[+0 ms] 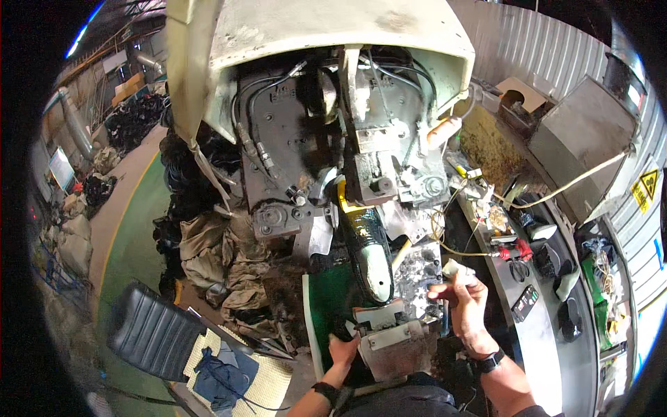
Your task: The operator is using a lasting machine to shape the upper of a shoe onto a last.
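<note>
My right hand [464, 300] is raised beside the machine, fingers pinched on a small pale piece [453, 268]. My left hand [343, 345] reaches low under the machine and grips a dark object [342, 326] by the green panel [328, 299]. Between my hands a dark shoe [370, 240] sits on a glossy last pointing down toward a grey metal clamp block [386, 333]. The big cream-hooded machine [313, 42] with hoses and metal heads stands above.
A grey control shelf [538, 326] with buttons, tools and a red item runs along the right. A yellow hose [577, 181] crosses to a metal box. A black padded seat [154, 330], folded cloth and heaps of fabric lie at left on the green floor.
</note>
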`<state>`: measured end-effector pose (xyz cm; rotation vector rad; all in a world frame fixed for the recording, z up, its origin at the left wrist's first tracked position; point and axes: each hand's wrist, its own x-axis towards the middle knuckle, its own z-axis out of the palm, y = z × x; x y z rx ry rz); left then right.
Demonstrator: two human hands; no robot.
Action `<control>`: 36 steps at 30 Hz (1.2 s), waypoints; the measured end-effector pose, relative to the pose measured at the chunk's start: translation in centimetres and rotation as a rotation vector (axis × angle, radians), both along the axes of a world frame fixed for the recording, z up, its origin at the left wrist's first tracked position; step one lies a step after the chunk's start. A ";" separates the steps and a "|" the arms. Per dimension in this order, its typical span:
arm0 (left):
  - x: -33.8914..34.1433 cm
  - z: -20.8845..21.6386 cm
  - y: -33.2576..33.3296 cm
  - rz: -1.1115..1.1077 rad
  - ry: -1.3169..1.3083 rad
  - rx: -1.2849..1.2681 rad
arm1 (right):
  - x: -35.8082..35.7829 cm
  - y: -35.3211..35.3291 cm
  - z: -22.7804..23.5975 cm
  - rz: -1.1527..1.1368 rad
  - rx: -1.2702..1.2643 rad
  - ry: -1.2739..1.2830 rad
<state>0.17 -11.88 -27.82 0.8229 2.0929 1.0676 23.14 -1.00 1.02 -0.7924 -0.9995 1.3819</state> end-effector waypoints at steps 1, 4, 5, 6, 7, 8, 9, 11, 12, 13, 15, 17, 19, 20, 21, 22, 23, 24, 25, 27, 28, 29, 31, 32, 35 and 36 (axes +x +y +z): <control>-0.1 0.1 0.0 -0.008 0.005 0.000 | -0.1 0.3 0.0 0.015 -0.001 0.034; -1.1 0.2 -1.2 0.009 -0.054 0.066 | 0.0 0.6 0.0 0.059 0.033 0.022; -0.2 7.1 -0.9 -0.107 -0.148 0.030 | 1.4 0.9 -0.1 0.031 0.055 -0.011; -1.8 9.1 -2.7 -0.109 -0.079 0.045 | 1.6 0.5 0.3 0.068 0.083 -0.009; -4.0 10.5 -4.5 -0.115 -0.013 0.056 | 2.4 0.1 0.0 0.068 0.062 -0.044; -6.3 13.7 -6.1 -0.140 -0.221 0.176 | 3.0 -0.4 0.1 0.090 0.053 -0.057; -8.2 17.7 -6.8 -0.159 -0.431 0.300 | 3.6 -1.1 0.7 0.116 0.045 -0.073; -10.6 24.7 -6.1 -0.164 -0.879 0.702 | 4.0 -2.0 1.5 0.197 -0.001 -0.098; -10.8 27.5 -6.0 -0.144 -0.892 0.817 | 3.2 -2.8 2.7 0.243 -0.058 -0.183; -10.9 29.8 -5.5 -0.141 -0.912 0.928 | 2.5 -3.7 3.8 0.272 -0.112 -0.274; -8.0 33.5 -2.9 -0.217 -1.023 1.060 | 2.5 -4.9 2.5 0.395 -0.155 -0.194; -5.4 34.9 -1.6 -0.355 -0.968 0.946 | 2.8 -5.8 3.9 0.690 -0.363 -0.223; -2.1 35.9 -0.1 -0.571 -1.195 0.914 | 4.7 -8.6 -0.1 0.534 -0.636 -0.113; -0.4 35.8 0.6 -0.609 -1.269 0.882 | 5.2 -9.6 -2.0 0.541 -0.698 0.001; 1.1 35.3 1.0 -0.638 -1.340 0.843 | 4.2 -10.6 -0.5 0.577 -0.739 0.174; 2.6 35.0 1.8 -0.721 -1.360 0.845 | 4.2 -11.8 -0.8 0.621 -0.788 0.439; 3.8 35.4 1.9 -0.760 -1.314 0.743 | 4.5 -12.9 -1.1 0.663 -0.815 0.710; 4.9 35.1 2.5 -0.858 -1.295 0.779 | 5.0 -13.3 -0.7 0.604 -0.818 0.899; 6.1 35.5 3.3 -0.952 -1.275 0.811 | 5.8 -13.7 0.0 0.556 -0.799 0.917; 9.0 36.1 2.7 -0.751 -1.093 0.834 | 7.7 -14.9 1.6 0.264 -0.807 0.864; 10.2 36.1 3.0 -0.768 -0.952 0.894 | 9.0 -15.2 0.7 0.262 -0.755 0.933; 11.5 36.3 3.2 -0.782 -0.808 0.954 | 10.2 -16.0 0.4 0.184 -0.762 0.934; 14.7 37.4 2.9 -0.717 -0.731 0.897 | 12.3 -17.5 -0.4 0.097 -0.764 0.953; 16.1 37.4 2.9 -0.747 -0.641 0.855 | 13.3 -18.3 -0.8 0.061 -0.751 0.980; 21.0 36.4 3.9 -0.859 -0.682 0.805 | 16.9 -20.2 -2.2 0.090 -0.664 1.052; 22.9 35.9 4.1 -0.839 -0.769 0.714 | 18.1 -20.5 -2.9 0.005 -0.685 1.100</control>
